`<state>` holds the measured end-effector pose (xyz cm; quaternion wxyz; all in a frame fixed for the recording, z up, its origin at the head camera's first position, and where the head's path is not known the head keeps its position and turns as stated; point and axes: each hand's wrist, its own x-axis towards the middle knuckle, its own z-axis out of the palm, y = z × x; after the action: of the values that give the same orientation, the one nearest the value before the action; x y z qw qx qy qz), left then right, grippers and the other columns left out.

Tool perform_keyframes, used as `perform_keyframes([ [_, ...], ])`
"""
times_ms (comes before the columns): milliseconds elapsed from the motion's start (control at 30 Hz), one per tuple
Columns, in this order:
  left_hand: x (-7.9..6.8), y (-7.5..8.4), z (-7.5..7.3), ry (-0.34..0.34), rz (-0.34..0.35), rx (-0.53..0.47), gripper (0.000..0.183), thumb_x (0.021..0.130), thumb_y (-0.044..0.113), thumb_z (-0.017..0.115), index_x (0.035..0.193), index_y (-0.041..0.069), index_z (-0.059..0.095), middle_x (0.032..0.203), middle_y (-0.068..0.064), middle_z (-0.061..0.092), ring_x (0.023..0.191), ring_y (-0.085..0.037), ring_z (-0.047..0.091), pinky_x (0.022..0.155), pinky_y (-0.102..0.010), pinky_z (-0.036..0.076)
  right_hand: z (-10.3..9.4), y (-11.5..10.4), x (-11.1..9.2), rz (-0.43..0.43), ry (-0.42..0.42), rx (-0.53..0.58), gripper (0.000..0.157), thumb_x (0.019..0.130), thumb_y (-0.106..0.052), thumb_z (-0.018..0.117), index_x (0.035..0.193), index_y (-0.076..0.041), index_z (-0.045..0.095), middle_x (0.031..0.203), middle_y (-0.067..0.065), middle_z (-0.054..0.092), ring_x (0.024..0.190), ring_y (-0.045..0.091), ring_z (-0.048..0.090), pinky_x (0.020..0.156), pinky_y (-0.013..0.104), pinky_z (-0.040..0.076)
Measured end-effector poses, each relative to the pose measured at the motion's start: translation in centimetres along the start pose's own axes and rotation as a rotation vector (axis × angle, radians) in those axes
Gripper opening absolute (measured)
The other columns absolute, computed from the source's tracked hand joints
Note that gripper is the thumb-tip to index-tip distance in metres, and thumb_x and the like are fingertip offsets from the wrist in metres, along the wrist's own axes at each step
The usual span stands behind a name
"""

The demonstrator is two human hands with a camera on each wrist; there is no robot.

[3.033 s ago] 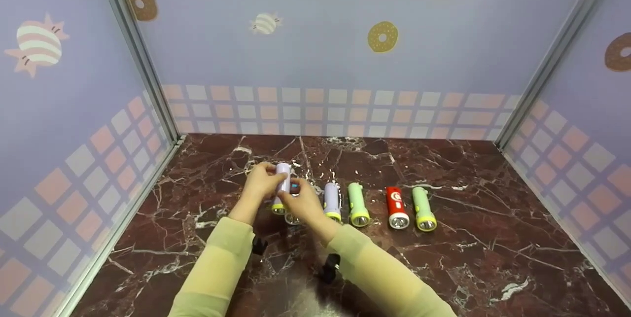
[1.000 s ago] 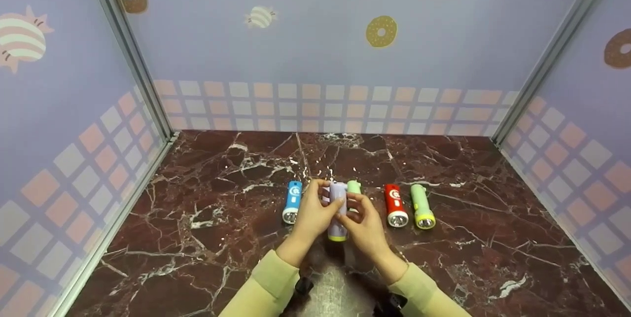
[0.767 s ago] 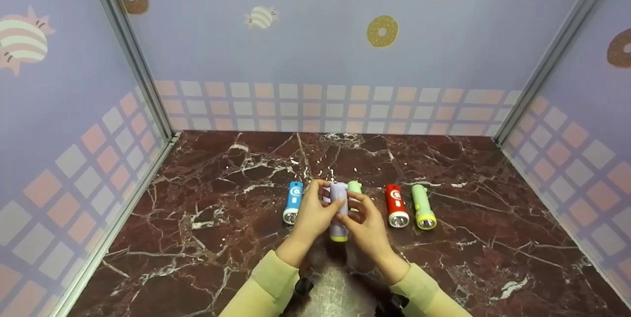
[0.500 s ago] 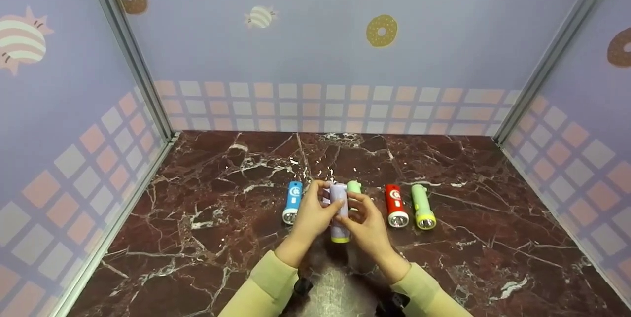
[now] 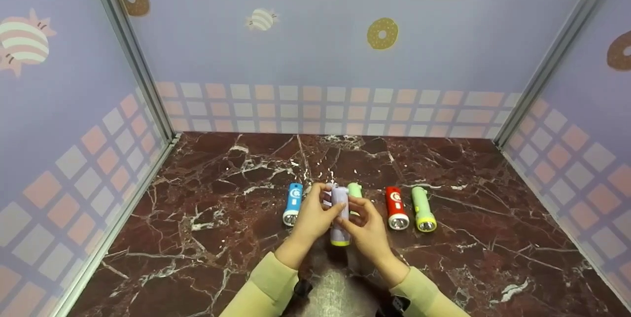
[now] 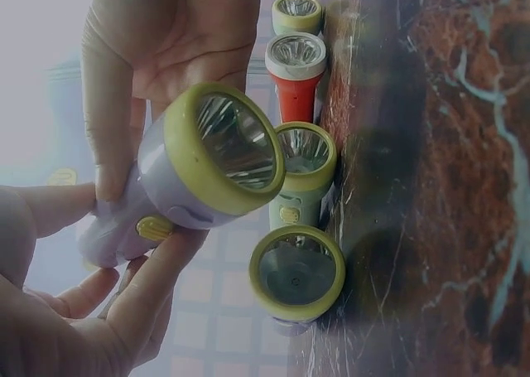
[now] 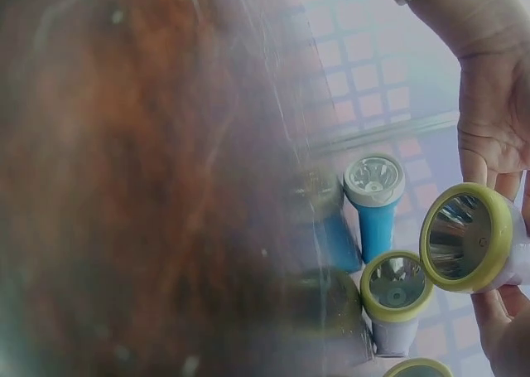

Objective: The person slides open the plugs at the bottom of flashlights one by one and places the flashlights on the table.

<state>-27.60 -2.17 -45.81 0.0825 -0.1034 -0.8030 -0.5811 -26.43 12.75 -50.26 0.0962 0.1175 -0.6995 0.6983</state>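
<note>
Both hands grip a lavender flashlight [image 5: 340, 232] with a yellow rim, raised off the table, lens end down toward the person. My left hand [image 5: 310, 216] holds its left side between thumb and fingers, and my right hand [image 5: 367, 228] pinches the right side. In the left wrist view its yellow switch [image 6: 154, 228] shows beside a fingertip. Behind the hands lies a second lavender flashlight [image 6: 296, 269], mostly hidden from the head view. A light green flashlight [image 5: 354, 190] beside it is partly covered by the right hand.
To the left lies a blue flashlight [image 5: 294, 201] with a white rim. A red flashlight [image 5: 396, 203] and another light green flashlight [image 5: 421, 203] lie to the right. The dark red marbled table [image 5: 222, 267] is enclosed by patterned panels [image 5: 315, 60].
Since three seconds ago both hands have carried the lavender flashlight rightward from above the blue one to before the second lavender one. Over the last second they have hardly moved.
</note>
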Motion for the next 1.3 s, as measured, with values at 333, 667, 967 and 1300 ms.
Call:
perform_keyframes([
  [333, 0.5, -0.7, -0.3, -0.071, 0.053, 0.001, 0.05, 0.091, 0.016, 0.077, 0.133, 0.0, 0.054, 0.114, -0.022, 0.066, 0.09, -0.027, 0.068, 0.077, -0.036, 0.06, -0.2, 0.1, 0.0, 0.032, 0.022, 0.01, 0.052, 0.087, 0.006, 0.073, 0.134, 0.011, 0.051, 0.132, 0.035, 0.061, 0.114, 0.041, 0.068, 0.092, 0.028, 0.059],
  [667, 0.6, -1.2, -0.6, -0.121, 0.102, -0.028, 0.051, 0.088, 0.015, 0.079, 0.133, 0.01, 0.057, 0.116, -0.023, 0.068, 0.09, -0.03, 0.068, 0.068, -0.03, 0.057, -0.2, 0.1, 0.0, 0.036, 0.025, 0.014, 0.051, 0.086, 0.007, 0.073, 0.133, 0.01, 0.052, 0.131, 0.036, 0.061, 0.112, 0.041, 0.068, 0.09, 0.028, 0.06],
  [967, 0.7, -1.4, -0.5, -0.113, 0.104, -0.045, 0.048, 0.088, 0.016, 0.08, 0.13, 0.01, 0.057, 0.117, -0.023, 0.067, 0.089, -0.031, 0.067, 0.066, -0.029, 0.056, -0.1, -0.1, -0.1, 0.03, 0.028, 0.007, 0.051, 0.087, 0.005, 0.074, 0.133, 0.009, 0.053, 0.132, 0.035, 0.061, 0.114, 0.041, 0.067, 0.09, 0.027, 0.059],
  [1300, 0.6, -1.4, -0.3, -0.089, 0.11, -0.055, 0.046, 0.088, 0.015, 0.079, 0.128, 0.009, 0.058, 0.116, -0.023, 0.067, 0.087, -0.027, 0.067, 0.067, -0.029, 0.056, 0.0, -0.3, -0.1, 0.037, 0.024, 0.041, 0.051, 0.086, 0.007, 0.073, 0.132, 0.01, 0.051, 0.132, 0.036, 0.061, 0.105, 0.023, 0.071, 0.089, 0.029, 0.06],
])
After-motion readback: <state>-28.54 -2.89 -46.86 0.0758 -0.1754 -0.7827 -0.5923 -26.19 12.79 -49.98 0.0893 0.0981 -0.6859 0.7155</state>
